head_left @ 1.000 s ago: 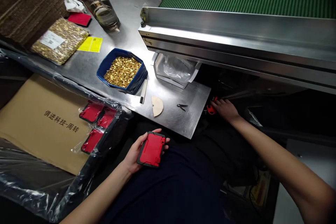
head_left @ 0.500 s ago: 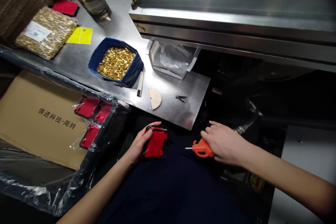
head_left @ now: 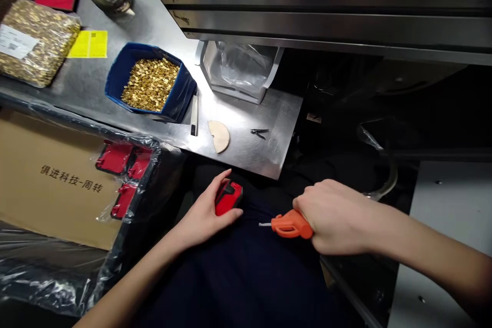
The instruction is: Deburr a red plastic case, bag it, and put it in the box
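My left hand (head_left: 209, 212) grips a red and black plastic case (head_left: 229, 198) by its edges, thumb on the near side, above my dark-clothed lap. In my right hand (head_left: 334, 218) is an orange air blow gun (head_left: 291, 224), fingers wrapped round its handle. Its thin metal nozzle points left toward the case, with a gap between them. The far side of the case is hidden. On the metal bench (head_left: 246, 156) beyond lie a half-round pale disc (head_left: 219, 136) and small black snips (head_left: 259, 133).
A blue bin (head_left: 111, 87) of small brass pieces stands on the bench beside a white-handled knife (head_left: 194, 115). A grey tray (head_left: 234, 93) holds clear plastic bags. At left, a plastic-lined crate (head_left: 126, 236) holds cardboard and several red cases (head_left: 115, 157). A metal conveyor frame (head_left: 307, 25) crosses the top.
My left hand has turned the case so its flat red face no longer shows fully. The blow gun has moved slightly left and down. The whole view has shifted.
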The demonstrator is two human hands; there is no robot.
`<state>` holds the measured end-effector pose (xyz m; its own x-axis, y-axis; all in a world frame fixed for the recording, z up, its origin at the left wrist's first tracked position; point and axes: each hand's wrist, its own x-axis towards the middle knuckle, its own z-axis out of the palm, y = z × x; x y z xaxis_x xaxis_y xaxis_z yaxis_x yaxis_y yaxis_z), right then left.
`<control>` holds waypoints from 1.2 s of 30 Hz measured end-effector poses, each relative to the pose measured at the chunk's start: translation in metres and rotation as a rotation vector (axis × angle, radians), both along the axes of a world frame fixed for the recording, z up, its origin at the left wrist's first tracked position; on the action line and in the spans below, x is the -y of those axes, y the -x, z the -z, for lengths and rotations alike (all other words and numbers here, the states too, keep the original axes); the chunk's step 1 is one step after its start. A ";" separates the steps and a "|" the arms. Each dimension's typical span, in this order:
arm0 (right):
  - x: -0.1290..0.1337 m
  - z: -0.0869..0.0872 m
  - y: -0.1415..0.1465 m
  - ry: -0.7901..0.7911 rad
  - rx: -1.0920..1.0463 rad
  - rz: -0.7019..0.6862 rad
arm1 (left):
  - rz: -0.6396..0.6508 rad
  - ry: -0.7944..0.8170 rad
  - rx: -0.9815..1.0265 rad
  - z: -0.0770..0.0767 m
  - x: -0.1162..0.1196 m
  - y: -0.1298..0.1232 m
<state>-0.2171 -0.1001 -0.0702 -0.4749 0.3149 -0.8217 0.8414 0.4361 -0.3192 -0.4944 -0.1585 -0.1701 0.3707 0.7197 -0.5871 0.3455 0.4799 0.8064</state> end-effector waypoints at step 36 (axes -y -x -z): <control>-0.097 0.172 -0.101 -0.651 0.186 0.288 | -0.431 0.591 0.644 0.024 -0.013 -0.003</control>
